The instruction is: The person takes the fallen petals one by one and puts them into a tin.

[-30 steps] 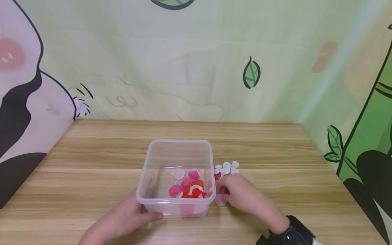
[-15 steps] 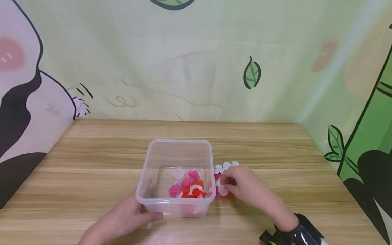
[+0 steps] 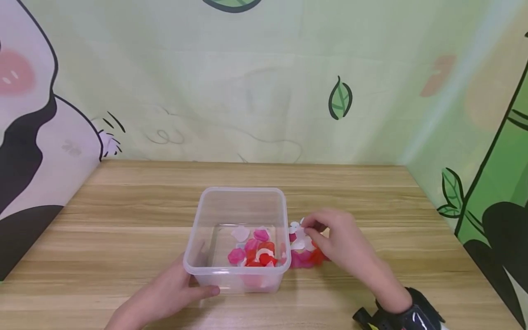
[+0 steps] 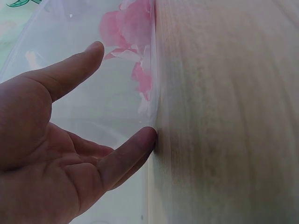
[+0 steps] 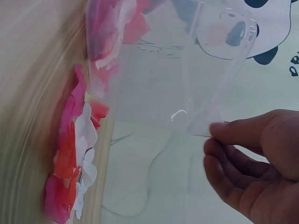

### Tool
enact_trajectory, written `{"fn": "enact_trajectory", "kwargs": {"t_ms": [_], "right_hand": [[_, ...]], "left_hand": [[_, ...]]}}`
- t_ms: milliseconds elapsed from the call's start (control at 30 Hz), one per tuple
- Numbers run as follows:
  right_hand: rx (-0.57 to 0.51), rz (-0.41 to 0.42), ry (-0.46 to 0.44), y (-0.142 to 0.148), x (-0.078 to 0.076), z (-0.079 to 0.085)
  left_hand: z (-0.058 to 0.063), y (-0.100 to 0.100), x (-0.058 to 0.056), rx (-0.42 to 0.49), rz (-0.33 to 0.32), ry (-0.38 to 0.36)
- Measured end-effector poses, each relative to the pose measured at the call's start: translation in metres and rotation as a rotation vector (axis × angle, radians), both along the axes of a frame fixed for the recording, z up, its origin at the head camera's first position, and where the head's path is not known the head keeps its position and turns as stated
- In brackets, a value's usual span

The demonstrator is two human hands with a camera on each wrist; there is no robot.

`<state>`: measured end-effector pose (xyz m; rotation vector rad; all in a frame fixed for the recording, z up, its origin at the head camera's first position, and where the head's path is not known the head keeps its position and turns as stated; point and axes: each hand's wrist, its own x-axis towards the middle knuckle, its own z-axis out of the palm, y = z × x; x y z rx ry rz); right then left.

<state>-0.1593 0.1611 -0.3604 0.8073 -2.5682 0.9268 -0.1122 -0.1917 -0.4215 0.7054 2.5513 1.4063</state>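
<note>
A clear plastic box (image 3: 237, 271) stands on the table and holds several pink, red and white petals (image 3: 261, 235). My left hand (image 3: 167, 293) holds its near left corner, thumb along the front wall and fingers at the left side. In the left wrist view, a fingertip sits right at the box's bottom edge. My right hand (image 3: 340, 236) is raised beside the box's right wall. Between its thumb and forefinger it pinches a pale, thin petal (image 5: 204, 124). Below it lies a small pile of magenta and red petals (image 3: 301, 259) with white flower-shaped pieces (image 5: 86, 163).
The wood-grain table (image 3: 136, 201) reaches back to a green cloth backdrop (image 3: 185, 82) printed with a panda and leaves. My right wrist wears a black strap (image 3: 412, 311). The petal pile lies close against the box's right side.
My right hand has risen from the petal pile and moved slightly right and away from me, pinching a pale petal. More of the red and magenta petals shows. The left hand and box stay put.
</note>
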Motion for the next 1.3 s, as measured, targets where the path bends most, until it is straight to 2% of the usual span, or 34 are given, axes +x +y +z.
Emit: {"fn": "enact_trajectory", "kwargs": {"t_ms": [200,300,600,733,867,1000,1133,1200,1300], "right_hand": [[-0.147,0.015,0.212,-0.004,0.004,0.003],[-0.213,0.049,0.262,-0.008,0.006,0.005],[-0.304,0.187,0.260,-0.021,0.013,0.005],[-0.294,0.239,0.252,-0.027,0.014,0.003],[-0.286,0.250,0.236,-0.031,0.015,0.001],[-0.274,0.221,0.225,-0.031,0.015,0.000],[-0.242,0.124,0.203,-0.029,0.016,0.000],[-0.205,0.062,0.164,-0.028,0.016,0.000],[-0.134,-0.008,0.056,-0.027,0.016,-0.001]], "left_hand": [[0.002,-0.001,0.002,-0.003,0.000,-0.041],[0.002,-0.001,0.003,-0.005,-0.007,-0.046],[0.001,0.001,0.003,0.020,-0.030,-0.028],[0.002,0.003,0.004,0.002,-0.002,-0.024],[0.004,0.006,0.005,-0.022,0.044,-0.035],[0.005,0.007,0.005,-0.017,0.058,-0.038],[0.004,0.008,0.005,0.015,0.044,-0.037],[0.004,0.008,0.004,0.022,0.043,-0.034],[0.003,0.007,0.004,0.037,0.046,-0.035]]}}
